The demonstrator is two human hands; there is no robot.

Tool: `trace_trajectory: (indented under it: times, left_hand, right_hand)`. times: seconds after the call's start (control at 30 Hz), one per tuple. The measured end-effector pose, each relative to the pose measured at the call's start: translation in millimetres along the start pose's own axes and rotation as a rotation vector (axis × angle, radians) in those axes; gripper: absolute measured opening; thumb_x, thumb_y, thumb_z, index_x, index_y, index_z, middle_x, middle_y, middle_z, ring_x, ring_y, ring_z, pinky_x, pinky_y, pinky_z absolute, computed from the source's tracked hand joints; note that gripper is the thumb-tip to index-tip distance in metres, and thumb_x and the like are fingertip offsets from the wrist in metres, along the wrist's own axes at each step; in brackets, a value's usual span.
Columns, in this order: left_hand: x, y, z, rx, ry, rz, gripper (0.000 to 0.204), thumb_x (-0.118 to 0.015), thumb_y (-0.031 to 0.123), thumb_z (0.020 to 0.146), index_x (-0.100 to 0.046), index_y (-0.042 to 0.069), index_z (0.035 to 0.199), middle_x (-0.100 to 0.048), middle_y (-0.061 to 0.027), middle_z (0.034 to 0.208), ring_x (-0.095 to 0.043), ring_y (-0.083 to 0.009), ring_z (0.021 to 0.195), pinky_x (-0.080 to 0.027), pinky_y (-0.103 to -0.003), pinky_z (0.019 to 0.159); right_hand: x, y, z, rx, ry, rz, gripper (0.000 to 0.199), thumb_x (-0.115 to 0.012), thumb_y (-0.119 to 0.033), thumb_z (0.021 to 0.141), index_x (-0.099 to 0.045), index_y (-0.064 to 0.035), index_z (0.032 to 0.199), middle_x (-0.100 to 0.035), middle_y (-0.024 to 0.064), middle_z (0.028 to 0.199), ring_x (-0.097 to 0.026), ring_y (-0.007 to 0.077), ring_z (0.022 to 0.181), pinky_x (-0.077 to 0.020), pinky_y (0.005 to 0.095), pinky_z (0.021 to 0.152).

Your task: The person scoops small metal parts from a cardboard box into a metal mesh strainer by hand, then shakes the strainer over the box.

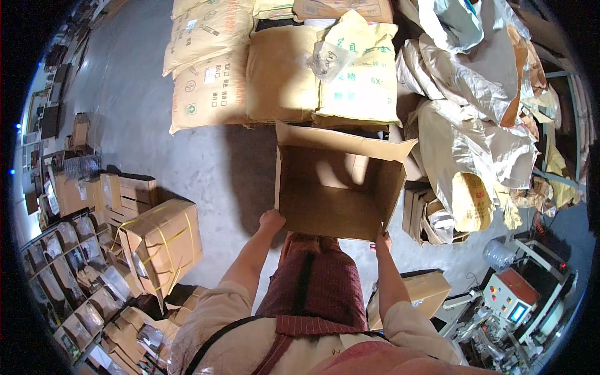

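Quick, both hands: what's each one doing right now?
Left hand: closed on the near left corner of the open cardboard box.
Right hand: gripping the box's near right corner.

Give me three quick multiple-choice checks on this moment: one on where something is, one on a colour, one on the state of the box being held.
1. Where do the stacked tan sacks lie relative to the open cardboard box?
A. Beyond it, farther from the person
B. Inside it
C. Under the person's feet

2. What colour are the straps on the strapped carton at the person's left?
A. Blue
B. Yellow
C. Black

3. What state is the held box in?
A. Taped shut
B. Crushed flat
C. Open and empty, flaps up

Answers:
1 A, the sacks sit on the floor above the box in the picture.
2 B, yellow bands cross the carton.
3 C, the left hand and right hand grip its near corners and its bare inside shows.
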State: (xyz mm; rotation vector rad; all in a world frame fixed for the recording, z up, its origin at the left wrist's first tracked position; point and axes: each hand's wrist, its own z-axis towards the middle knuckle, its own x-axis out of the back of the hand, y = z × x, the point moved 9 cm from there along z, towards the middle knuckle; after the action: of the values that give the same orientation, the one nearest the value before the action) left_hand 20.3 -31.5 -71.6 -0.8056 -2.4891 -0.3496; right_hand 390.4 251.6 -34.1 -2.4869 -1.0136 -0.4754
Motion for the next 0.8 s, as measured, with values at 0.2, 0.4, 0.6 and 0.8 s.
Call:
trace_trajectory:
  times: [0.2, 0.4, 0.6, 0.8]
  left_hand:
    - [12, -38, 15, 0.011, 0.128, -0.048, 0.038, -0.047, 0.028, 0.077, -0.061, 0.000, 0.097, -0.060, -0.0197, 0.102, -0.057, -0.0315, 0.099, -0.044, -0.040, 0.086]
    - [63, 3, -10, 0.209, 0.149, -0.323, 0.039, -0.040, 0.031, 0.084, -0.059, -0.001, 0.098, -0.060, -0.0235, 0.094, -0.058, -0.0368, 0.093, -0.045, -0.044, 0.083]
    - [77, 13, -27, 0.182, 0.299, -0.390, 0.047, -0.038, 0.042, 0.087, -0.056, 0.002, 0.105, -0.058, -0.0259, 0.096, -0.055, -0.0402, 0.092, -0.044, -0.047, 0.081]
    - [67, 1, -34, 0.156, 0.346, -0.566, 0.049, -0.039, 0.044, 0.088, -0.050, 0.004, 0.115, -0.053, -0.0278, 0.105, -0.050, -0.0394, 0.101, -0.042, -0.045, 0.085]
  right_hand:
    - [-5, -22, 12, 0.054, 0.006, -0.017, 0.047, -0.048, -0.044, 0.085, -0.045, -0.0125, 0.121, -0.060, 0.0118, 0.092, -0.062, 0.0227, 0.052, -0.0498, 0.0288, 0.036]
    - [22, -28, 20, 0.116, 0.091, -0.207, 0.046, -0.046, -0.041, 0.086, -0.046, -0.0102, 0.120, -0.062, 0.0132, 0.089, -0.063, 0.0229, 0.054, -0.0506, 0.0287, 0.040]
    - [27, -12, 68, 0.305, 0.230, -0.426, 0.046, -0.045, -0.045, 0.085, -0.051, -0.0115, 0.116, -0.061, 0.0144, 0.083, -0.060, 0.0207, 0.048, -0.0500, 0.0307, 0.046]
    - [15, -27, 68, 0.505, 0.402, -0.514, 0.046, -0.045, -0.047, 0.082, -0.052, -0.0155, 0.115, -0.060, 0.0162, 0.091, -0.063, 0.0271, 0.066, -0.0515, 0.0349, 0.054]
